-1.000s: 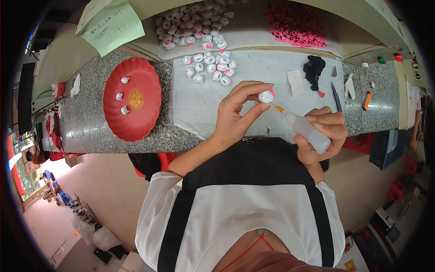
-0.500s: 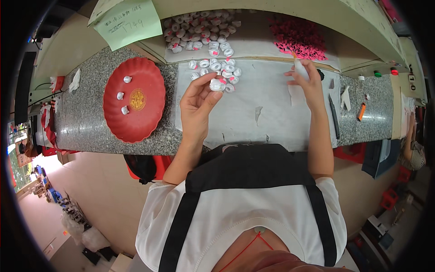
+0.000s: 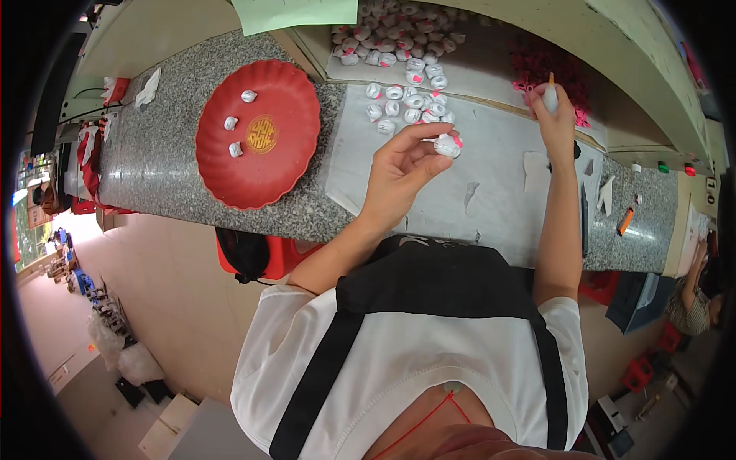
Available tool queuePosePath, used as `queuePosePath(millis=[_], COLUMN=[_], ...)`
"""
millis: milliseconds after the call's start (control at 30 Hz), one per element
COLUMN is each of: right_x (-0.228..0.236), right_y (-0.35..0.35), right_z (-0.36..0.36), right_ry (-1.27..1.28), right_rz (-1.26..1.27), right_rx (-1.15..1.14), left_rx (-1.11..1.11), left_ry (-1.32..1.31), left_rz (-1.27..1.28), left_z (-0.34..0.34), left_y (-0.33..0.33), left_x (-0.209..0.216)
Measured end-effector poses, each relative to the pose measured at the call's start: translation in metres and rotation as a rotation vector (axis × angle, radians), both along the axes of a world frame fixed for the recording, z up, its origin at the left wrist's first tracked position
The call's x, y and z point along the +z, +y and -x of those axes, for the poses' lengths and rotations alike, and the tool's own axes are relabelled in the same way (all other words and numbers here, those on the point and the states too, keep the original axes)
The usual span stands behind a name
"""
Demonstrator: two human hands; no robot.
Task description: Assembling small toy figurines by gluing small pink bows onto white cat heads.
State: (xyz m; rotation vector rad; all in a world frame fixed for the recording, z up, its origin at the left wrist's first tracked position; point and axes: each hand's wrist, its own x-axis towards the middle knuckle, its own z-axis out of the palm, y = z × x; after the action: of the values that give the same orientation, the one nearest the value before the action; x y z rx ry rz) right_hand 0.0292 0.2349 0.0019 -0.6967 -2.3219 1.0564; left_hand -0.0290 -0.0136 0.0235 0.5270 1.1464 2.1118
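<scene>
Head view: right of the red scalloped plate [image 3: 287, 172], the left hand [image 3: 399, 167], angled inward, pinches a pink-patched white piece [image 3: 446, 147] in its fingers; farther right, the outstretched right hand [image 3: 558, 116] has fingers wrapped around an orange-tipped squeeze bottle [image 3: 550, 100].

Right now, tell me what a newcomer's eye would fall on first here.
Most likely the big red scalloped plate on the speckled counter at the left, bearing three small white pieces. Then perhaps the bright pink heap at upper right, with the right hand in front, holding a small bottle tip up. Near the middle, the left hand pinches a pink-marked white piece.
</scene>
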Motion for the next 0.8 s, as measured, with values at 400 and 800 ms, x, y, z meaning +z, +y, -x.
queuePosePath(millis=[400, 800], right_x=[0.043, 0.042], right_y=[-0.11, -0.117], right_z=[-0.076, -0.074], right_ry=[0.435, 0.4], right_rz=[0.898, 0.991], right_rx=[0.093, 0.117], left_rx=[-0.096, 0.031], left_ry=[0.215, 0.608], left_rz=[0.09, 0.171], left_z=[-0.022, -0.033], left_y=[0.024, 0.029], left_x=[0.006, 0.011])
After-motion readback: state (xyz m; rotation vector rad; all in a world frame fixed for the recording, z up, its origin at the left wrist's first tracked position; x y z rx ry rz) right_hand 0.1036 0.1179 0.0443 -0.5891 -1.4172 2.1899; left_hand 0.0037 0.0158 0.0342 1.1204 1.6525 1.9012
